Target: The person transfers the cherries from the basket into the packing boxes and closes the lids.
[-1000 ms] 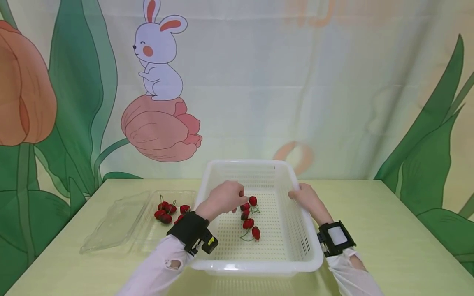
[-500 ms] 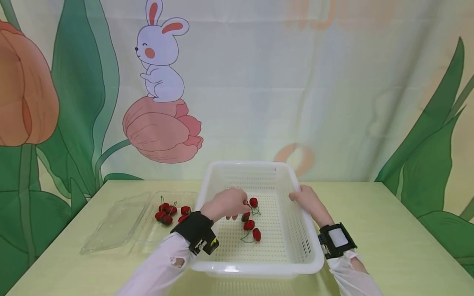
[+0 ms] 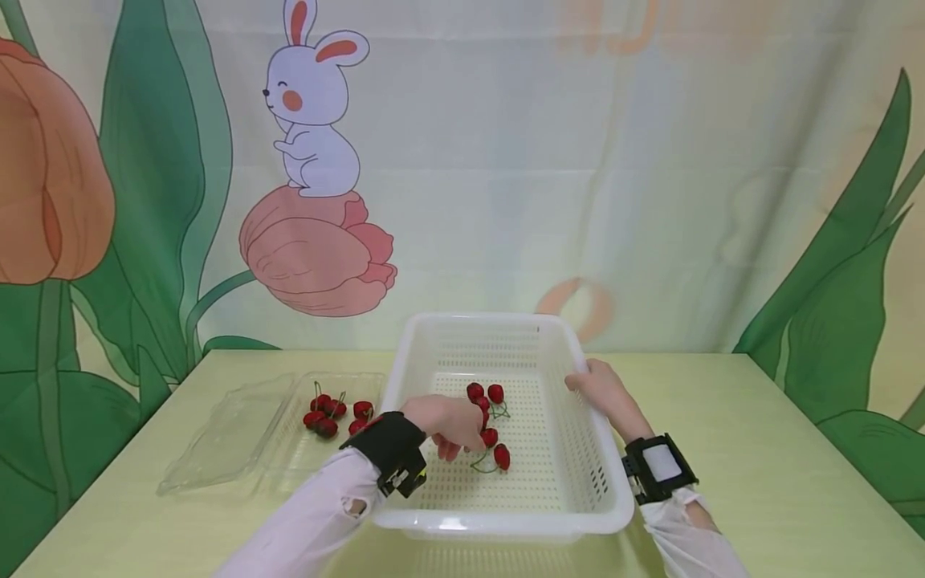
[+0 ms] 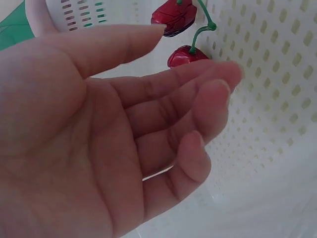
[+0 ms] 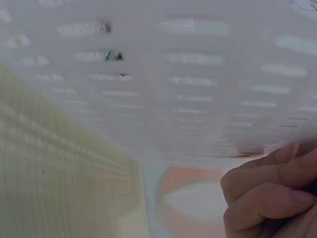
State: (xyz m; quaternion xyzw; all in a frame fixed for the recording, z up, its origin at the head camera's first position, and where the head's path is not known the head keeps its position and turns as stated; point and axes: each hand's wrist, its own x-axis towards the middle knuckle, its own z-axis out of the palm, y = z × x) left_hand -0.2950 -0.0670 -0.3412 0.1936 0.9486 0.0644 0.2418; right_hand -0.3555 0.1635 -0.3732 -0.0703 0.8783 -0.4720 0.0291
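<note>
A white slotted plastic basket (image 3: 499, 523) stands on the table, with several red cherries (image 3: 502, 457) on its floor, some with green stems. Over the basket, my left hand (image 3: 448, 421) hovers at the left side of the cherries. In the left wrist view its fingers are loosely bent, the thumb stands apart and the palm holds nothing. One cherry (image 4: 174, 17) lies beyond the thumb tip, and another cherry (image 4: 185, 55) is partly hidden behind the fingers. My right hand (image 3: 603, 389) grips the basket's right rim; in the right wrist view its curled fingers (image 5: 267, 198) are outside the slotted wall.
Left of the basket sits a clear plastic box (image 3: 289, 474) holding several more cherries (image 3: 325, 413), partly covered by the left forearm. Its transparent lid (image 3: 224, 437) lies folded out on the left. A printed curtain (image 3: 462, 201) hangs behind the table (image 3: 766, 466).
My left hand has come nearer and lower along the row of cherries, uncovering a cherry at the far end of it. The right hand stays on the rim.
</note>
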